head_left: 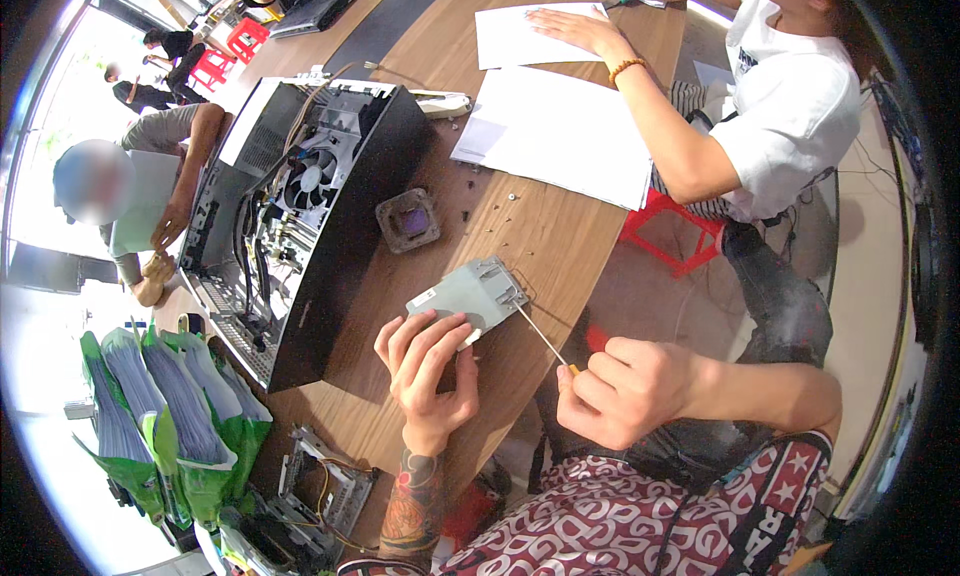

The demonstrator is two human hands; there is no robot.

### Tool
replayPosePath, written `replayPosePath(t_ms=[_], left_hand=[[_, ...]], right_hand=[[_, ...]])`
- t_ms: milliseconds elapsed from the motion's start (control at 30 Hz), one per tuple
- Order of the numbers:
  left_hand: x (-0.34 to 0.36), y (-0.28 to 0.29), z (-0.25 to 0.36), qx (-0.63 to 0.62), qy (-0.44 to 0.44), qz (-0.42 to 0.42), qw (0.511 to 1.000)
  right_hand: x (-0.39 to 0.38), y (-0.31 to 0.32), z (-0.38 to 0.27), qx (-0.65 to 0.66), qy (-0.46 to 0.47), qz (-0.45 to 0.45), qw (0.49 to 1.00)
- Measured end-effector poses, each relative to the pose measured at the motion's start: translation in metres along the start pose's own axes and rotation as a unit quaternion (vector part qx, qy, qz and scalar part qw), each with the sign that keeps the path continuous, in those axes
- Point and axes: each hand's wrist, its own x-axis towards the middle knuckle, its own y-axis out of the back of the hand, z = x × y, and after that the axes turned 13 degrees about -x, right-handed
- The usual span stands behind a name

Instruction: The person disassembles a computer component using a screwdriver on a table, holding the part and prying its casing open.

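My left hand (pixel 432 376) lies over the near edge of a flat grey metal box (pixel 455 304) with a bracket-like end, its fingers on top and its thumb by the side. The box rests on the wooden table; its exact kind does not show. My right hand (pixel 630 391) is closed around the yellow handle of a screwdriver (pixel 545 341). The thin shaft points up and left, and its tip meets the bracket end of the box. Most of the handle is hidden in my fist.
An opened black computer case (pixel 340 216) stands at left, beside a square cooler-like part (pixel 407 220). Small screws (pixel 512 197) lie scattered. White papers (pixel 560 131) lie before a person in white (pixel 790 96). Green bags of papers (pixel 170 426) and a metal frame (pixel 325 481) are lower left.
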Motion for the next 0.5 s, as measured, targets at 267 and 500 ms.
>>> replayPosePath(t_ms=[267,500], left_hand=[[-0.0049,0.0092,-0.0009,0.02,0.006,-0.004,1.0],[-0.0039,0.0043,-0.0014,0.009,-0.002,-0.001,1.0]], right_hand=[[0.0035,-0.0075,-0.0055,0.011,0.002,0.025,1.0],[0.0009,-0.0041,-0.0044,0.002,0.003,0.022,1.0]])
